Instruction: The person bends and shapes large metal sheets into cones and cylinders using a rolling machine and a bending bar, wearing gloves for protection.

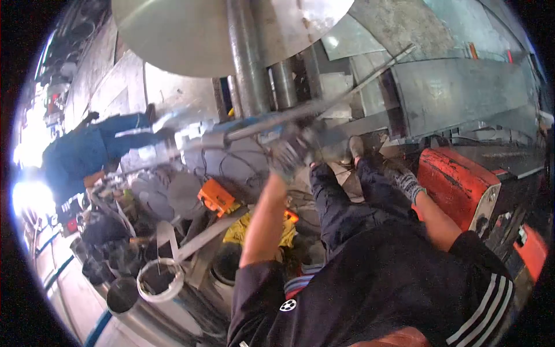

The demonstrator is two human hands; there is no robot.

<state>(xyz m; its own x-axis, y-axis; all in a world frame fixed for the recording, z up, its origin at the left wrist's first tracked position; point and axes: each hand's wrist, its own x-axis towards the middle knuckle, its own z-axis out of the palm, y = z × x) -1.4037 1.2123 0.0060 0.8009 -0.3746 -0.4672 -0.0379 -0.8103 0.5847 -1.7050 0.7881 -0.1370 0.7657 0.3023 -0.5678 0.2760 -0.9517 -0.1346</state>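
Note:
My left hand (292,151), in a dark grey glove, is closed around a long metal bar (263,122). The bar slants across the view from lower left to upper right, blurred by motion, with a thicker collar towards its left part. Above it, a large round metal disc (179,40) and an upright steel cylinder (248,63) fill the top. Beside the red metal housing (454,188), my right hand (403,180) hangs low in a grey patterned glove. Its fingers are blurred, so their state and any contact cannot be made out.
Open steel pipes (159,280) stand at lower left. An orange tool-like object (217,198) and yellow cloth (237,230) lie among cables near my legs. A person in blue (95,147) bends at the left. Sheet metal (462,87) lies at upper right.

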